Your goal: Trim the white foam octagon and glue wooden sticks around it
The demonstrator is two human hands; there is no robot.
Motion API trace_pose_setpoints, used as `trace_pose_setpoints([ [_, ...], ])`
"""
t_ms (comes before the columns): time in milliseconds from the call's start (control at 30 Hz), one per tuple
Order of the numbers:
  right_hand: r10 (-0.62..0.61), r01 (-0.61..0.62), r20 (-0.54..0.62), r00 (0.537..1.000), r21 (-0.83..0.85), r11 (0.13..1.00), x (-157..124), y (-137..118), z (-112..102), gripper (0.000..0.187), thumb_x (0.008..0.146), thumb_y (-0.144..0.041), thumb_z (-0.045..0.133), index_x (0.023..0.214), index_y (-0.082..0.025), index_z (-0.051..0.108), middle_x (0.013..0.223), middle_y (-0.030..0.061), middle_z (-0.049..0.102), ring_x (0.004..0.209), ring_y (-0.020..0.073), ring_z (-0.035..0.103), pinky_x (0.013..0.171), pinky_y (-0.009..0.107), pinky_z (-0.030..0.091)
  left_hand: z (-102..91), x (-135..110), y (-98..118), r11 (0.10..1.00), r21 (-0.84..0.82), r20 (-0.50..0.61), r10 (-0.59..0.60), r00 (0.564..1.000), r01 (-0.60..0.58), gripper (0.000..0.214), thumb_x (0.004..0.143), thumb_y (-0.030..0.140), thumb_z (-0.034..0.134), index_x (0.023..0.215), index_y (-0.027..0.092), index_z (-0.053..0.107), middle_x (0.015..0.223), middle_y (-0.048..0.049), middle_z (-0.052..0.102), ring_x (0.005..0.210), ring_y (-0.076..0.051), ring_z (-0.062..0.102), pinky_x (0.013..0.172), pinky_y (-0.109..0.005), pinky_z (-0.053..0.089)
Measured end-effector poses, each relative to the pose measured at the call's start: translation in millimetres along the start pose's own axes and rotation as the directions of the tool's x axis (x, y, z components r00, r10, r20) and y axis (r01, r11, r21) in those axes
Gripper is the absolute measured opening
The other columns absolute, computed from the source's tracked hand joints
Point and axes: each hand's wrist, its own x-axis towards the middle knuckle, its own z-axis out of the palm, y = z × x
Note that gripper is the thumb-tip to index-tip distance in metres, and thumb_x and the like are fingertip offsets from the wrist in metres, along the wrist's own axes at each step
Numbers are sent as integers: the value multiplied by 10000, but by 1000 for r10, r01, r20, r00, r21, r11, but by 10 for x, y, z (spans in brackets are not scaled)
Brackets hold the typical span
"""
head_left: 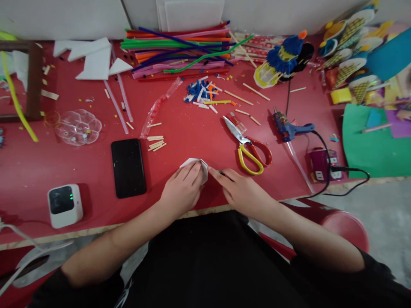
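A small white piece of paper or foam (196,164) lies on the red table (192,128) near its front edge. My left hand (183,188) rests flat on top of it, fingers together and pressing down. My right hand (239,190) lies just to its right, the index finger stretched out and touching the white piece's right edge; something small and dark green peeks out by that hand's fingers. Most of the white piece is hidden under my left hand.
Red-and-yellow scissors (248,147) lie just beyond my right hand. A blue glue gun (290,128) with its cord, a black phone (128,167), a white device (65,205), coloured straws (180,51), cut sticks (156,143), a clear plastic palette (78,127) and paper crafts (353,55) surround them.
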Motion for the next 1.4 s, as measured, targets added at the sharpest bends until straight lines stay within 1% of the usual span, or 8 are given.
trace_pose_setpoints([
  [167,28,-23,-86,996,54,998,3,0,91,611,943,-65,357,1553,-58,344,1181,164,693,963,238,648,755,343,606,-2,7,2,1000,1,-15,0,1000,0,489,943,218,516,1387,13,542,1384,-197,645,1291,-309,603,1055,-416,540],
  [367,85,-73,-104,991,111,991,-10,-18,120,626,924,-69,376,1548,-34,349,1112,163,698,912,233,656,760,346,610,-19,10,-10,999,-40,-9,-12,1000,12,475,931,193,539,1380,37,556,1362,-203,653,1312,-304,591,1061,-417,541],
  [533,70,-52,-145,987,124,991,-9,-31,153,608,927,-67,363,1534,-66,396,1169,177,685,957,255,646,782,377,617,-15,-3,-48,998,-57,-25,1,1000,-3,453,937,199,537,1365,60,579,1358,-189,663,1292,-296,610,1035,-408,559],
  [800,118,-99,-102,988,177,979,75,-33,143,602,936,-91,381,1538,-74,398,1103,169,677,914,242,649,723,344,602,-27,4,-59,999,-36,-18,15,1000,-15,467,916,168,524,1364,45,579,1365,-177,664,1286,-299,612,1021,-410,570],
  [967,86,-85,-5,996,101,991,112,-44,104,603,937,-56,343,1539,-41,385,1176,202,674,957,261,640,708,348,583,-17,-1,-60,1000,-25,-9,16,1000,-16,485,882,114,518,1357,47,586,1368,-168,664,1293,-294,606,1013,-402,575],
  [1067,120,-121,15,993,141,983,125,-36,92,624,932,-71,360,1555,-27,349,1137,197,672,958,258,643,709,339,583,-13,-2,-60,1000,-30,9,3,1000,-2,501,879,124,529,1374,66,576,1378,-170,656,1301,-301,600,998,-425,585],
  [1233,110,-91,-93,990,191,977,70,-1,125,620,916,-79,359,1534,-106,405,1101,154,676,930,236,640,694,321,586,-28,11,-47,1000,-23,15,-4,1000,4,488,911,174,537,1384,57,571,1392,-178,647,1283,-310,612,962,-434,603],
  [1400,87,-58,-144,986,194,979,-32,13,194,621,911,-83,370,1530,-105,405,1050,157,677,918,260,639,751,378,601,-44,20,-35,999,-33,-18,-17,1000,16,453,946,229,559,1361,52,596,1367,-183,663,1247,-314,635,914,-416,617],
])
